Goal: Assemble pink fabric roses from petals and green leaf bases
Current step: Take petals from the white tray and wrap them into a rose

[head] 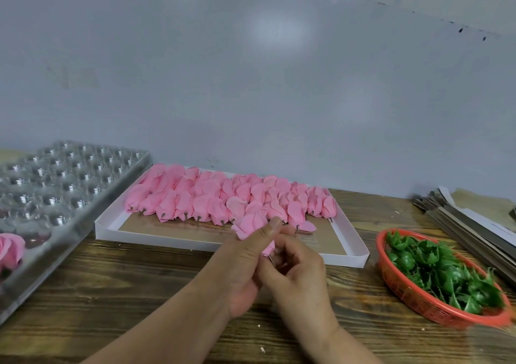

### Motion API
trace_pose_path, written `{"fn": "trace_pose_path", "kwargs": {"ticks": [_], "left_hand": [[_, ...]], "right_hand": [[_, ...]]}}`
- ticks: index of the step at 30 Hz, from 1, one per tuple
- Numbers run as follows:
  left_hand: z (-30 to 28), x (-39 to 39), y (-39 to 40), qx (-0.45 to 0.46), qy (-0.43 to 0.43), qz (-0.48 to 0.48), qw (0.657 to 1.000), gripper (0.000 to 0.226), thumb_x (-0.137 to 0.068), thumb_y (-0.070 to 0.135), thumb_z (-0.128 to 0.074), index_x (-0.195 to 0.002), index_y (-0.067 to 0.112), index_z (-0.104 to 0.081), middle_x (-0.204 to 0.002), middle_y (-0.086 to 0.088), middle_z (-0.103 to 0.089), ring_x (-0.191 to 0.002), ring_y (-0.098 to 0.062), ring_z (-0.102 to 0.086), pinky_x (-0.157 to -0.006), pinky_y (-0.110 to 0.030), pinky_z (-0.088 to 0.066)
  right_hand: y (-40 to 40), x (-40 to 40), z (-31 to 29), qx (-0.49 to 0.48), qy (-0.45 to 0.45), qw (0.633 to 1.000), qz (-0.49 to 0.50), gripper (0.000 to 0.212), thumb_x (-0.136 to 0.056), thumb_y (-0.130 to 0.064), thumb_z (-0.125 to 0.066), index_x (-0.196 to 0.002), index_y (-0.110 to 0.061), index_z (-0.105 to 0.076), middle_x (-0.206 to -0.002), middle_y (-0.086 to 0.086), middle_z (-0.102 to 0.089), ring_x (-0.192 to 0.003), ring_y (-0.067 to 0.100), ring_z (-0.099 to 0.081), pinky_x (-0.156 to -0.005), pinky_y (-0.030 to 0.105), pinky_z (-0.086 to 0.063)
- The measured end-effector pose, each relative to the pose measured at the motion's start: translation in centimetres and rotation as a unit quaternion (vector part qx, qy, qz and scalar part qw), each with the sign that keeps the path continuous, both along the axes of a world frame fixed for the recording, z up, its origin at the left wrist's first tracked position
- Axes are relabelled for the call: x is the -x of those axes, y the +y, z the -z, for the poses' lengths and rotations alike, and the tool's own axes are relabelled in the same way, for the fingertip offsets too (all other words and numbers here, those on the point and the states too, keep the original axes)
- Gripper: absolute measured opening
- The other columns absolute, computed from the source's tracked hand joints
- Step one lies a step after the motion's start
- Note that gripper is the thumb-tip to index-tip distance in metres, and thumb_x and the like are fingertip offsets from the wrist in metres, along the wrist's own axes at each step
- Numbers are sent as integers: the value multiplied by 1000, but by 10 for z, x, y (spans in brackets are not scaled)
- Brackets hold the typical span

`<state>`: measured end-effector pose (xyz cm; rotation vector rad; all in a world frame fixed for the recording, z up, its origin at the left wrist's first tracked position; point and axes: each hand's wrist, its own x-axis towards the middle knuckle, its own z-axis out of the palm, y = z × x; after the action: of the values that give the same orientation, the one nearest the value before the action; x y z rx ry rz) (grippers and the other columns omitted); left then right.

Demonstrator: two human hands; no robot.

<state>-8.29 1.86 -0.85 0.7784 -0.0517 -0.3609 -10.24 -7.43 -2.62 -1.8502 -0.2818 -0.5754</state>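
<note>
My left hand (pixel 245 263) holds a pink fabric rose bud (pixel 251 225) over the wooden table, thumb pressed on its petals. My right hand (pixel 296 268) pinches the bud's lower end, where a short thin stem (pixel 270 258) pokes out. Behind the hands, a shallow white tray (pixel 195 242) holds several pink petal buds (pixel 223 196) in rows, their pins pointing toward me. To the right, green leaf bases (pixel 444 268) fill a red mesh basket (pixel 418 296).
A clear plastic blister tray (pixel 64 185) with round cells lies at the left, one finished pink rose (pixel 9 249) in a near cell. A stack of flat cardboard pieces (pixel 474 224) sits at the far right. A grey wall rises behind the table.
</note>
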Motion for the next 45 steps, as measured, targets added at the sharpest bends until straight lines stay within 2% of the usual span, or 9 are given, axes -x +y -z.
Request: {"fn": "trace_pose_path", "kwargs": {"ticks": [8,11,14,18,21,28,33,40,45], "left_hand": [[3,1,7,-12,-90,75,993,41,-55,18,-92,-89,3,-74,-82,-13,-68,-81,-22,-68,-74,-32,-58],[4,0,11,2,-122,124,985,33,-59,3,-74,-92,3,-70,-87,-14,-66,-87,-23,-67,-77,-33,-57],[4,-1,12,17,-132,150,980,31,-64,2,-65,-94,3,-70,-94,-18,-63,-93,-26,-63,-84,-37,-54],[7,-3,10,-17,-138,113,984,19,-74,5,-60,-89,7,-72,-86,-11,-65,-84,-19,-65,-76,-33,-54],[6,-5,13,-69,-175,101,977,12,-71,16,-71,-82,16,-75,-86,-9,-61,-82,-21,-54,-74,-39,-39],[5,-6,21,-135,-213,120,960,41,-72,31,-68,-106,8,-70,-80,-7,-66,-56,-10,-56,-45,-24,-39],[8,-4,10,-147,-122,48,980,37,-66,31,-67,-95,10,-75,-91,-17,-61,-85,-28,-55,-76,-41,-40],[6,0,5,-111,-84,18,990,27,-67,24,-68,-88,11,-77,-92,-12,-69,-83,-20,-65,-81,-36,-46],[7,-1,7,-92,-91,23,991,41,-61,29,-81,-95,7,-76,-95,-17,-64,-94,-31,-55,-88,-45,-33]], "right_hand": [[-3,2,-5,-37,6,998,-48,25,-67,-34,-62,-66,-10,-64,-57,8,-52,-56,12,-46,-50,34,-38],[-5,-1,-6,-28,10,998,-57,33,-68,-35,-63,-73,-2,-67,-70,23,-57,-63,19,-53,-58,47,-46],[-7,-2,-7,-22,3,998,-66,34,-66,-36,-59,-70,-3,-66,-68,19,-52,-62,13,-44,-53,36,-38],[-8,-2,-7,-24,5,997,-72,27,-64,-33,-57,-66,-6,-63,-59,0,-44,-58,8,-40,-53,29,-35],[-8,-3,-9,-49,22,991,-120,32,-64,-30,-57,-63,2,-58,-58,14,-45,-55,17,-42,-52,34,-35],[-10,-3,-10,-93,93,966,-222,18,-76,-15,-59,-68,0,-65,-57,13,-58,-45,16,-47,-46,24,-40],[-7,-1,-6,-60,60,986,-141,27,-67,-31,-63,-58,-6,-57,-50,19,-41,-49,19,-37,-48,33,-30],[-7,1,-8,-24,32,993,-114,17,-66,-30,-60,-52,-26,-52,-50,-1,-35,-51,15,-31,-47,32,-26],[-8,-1,-5,-38,47,992,-111,28,-61,-33,-58,-59,-5,-54,-50,7,-41,-51,18,-35,-46,39,-29]]}}
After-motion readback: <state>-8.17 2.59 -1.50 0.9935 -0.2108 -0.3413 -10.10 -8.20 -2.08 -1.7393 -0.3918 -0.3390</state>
